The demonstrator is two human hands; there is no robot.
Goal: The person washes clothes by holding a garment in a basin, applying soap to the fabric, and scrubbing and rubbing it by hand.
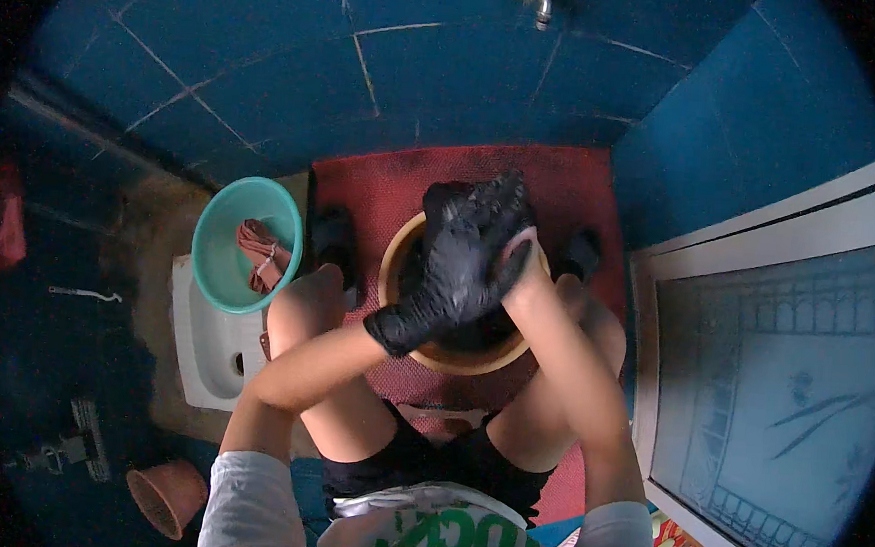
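Observation:
My left hand (457,263), in a black glove, is wrapped across my right hand (513,203), its thumb beside the right wrist. Wrinkled black glove material covers the right hand, but bare skin shows at its wrist. How the right fingers are bent is hidden. Both hands are over a yellow-tan basin (477,369) between my legs. Inside the basin is something dark, too shadowed to identify.
A red textured mat (463,162) lies under the basin. To the left, a turquoise basin (251,179) with folded brown cloth (258,251) stands over a white squat toilet (203,361). A tap (544,9) juts from the blue-tiled wall; a framed door (771,354) is at right.

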